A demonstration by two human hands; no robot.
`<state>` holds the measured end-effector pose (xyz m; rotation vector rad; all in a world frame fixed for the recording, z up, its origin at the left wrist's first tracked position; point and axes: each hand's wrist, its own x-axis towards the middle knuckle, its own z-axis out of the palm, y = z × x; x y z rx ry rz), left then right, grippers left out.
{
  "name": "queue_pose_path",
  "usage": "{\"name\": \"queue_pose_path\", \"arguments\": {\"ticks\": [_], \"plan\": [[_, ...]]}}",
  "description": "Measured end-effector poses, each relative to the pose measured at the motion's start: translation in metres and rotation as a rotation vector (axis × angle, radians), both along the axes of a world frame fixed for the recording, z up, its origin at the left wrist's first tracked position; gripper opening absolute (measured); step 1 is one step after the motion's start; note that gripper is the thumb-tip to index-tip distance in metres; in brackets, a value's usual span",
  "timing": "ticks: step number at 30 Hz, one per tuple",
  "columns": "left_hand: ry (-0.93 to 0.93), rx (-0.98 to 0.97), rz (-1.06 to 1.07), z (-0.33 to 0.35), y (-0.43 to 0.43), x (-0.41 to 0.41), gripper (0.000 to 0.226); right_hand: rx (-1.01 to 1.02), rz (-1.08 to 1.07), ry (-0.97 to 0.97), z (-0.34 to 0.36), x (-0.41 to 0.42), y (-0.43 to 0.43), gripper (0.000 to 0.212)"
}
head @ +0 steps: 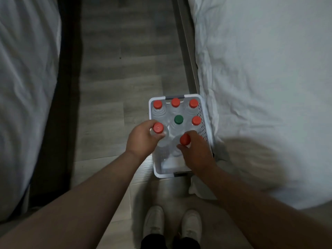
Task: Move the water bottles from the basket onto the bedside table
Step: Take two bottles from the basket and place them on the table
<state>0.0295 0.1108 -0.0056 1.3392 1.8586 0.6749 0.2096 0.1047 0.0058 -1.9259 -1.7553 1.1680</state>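
Observation:
A white perforated basket (203, 121) stands on the floor beside the right bed. It holds several clear water bottles, most with red caps and one with a green cap (178, 119). My left hand (142, 141) is wrapped around the neck of a red-capped bottle (158, 127) at the basket's left side. My right hand (195, 151) grips another red-capped bottle (185, 139) near the basket's middle right. Three red-capped bottles (175, 102) line the far end. The bedside table is not in view.
White bedding (260, 87) rises at the right, touching the basket, and another bed (25, 87) lies at the left. A grey wood floor (116, 69) runs between them. My white shoes (172, 223) stand just below the basket.

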Motion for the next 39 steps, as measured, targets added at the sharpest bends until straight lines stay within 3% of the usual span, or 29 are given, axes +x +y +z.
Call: {"name": "queue_pose_path", "arguments": {"ticks": [10, 16, 21, 27, 39], "plan": [[-0.141, 0.036, 0.216, 0.233, -0.059, 0.001, 0.033, -0.003, -0.119, 0.107, 0.23, 0.039, -0.035, 0.044], [-0.217, 0.092, 0.33, 0.384, -0.104, -0.002, 0.028, -0.004, -0.155, 0.182, 0.367, 0.07, -0.071, 0.033], [-0.184, 0.166, 0.311, 0.468, -0.138, -0.009, 0.021, -0.024, -0.054, 0.212, 0.434, 0.081, -0.085, 0.029], [-0.168, 0.296, 0.455, 0.518, -0.172, -0.022, 0.037, 0.012, 0.087, 0.278, 0.476, 0.059, -0.08, 0.028], [-0.184, 0.335, 0.611, 0.524, -0.155, -0.128, 0.034, 0.092, 0.248, 0.329, 0.526, -0.07, 0.002, 0.027]]}}
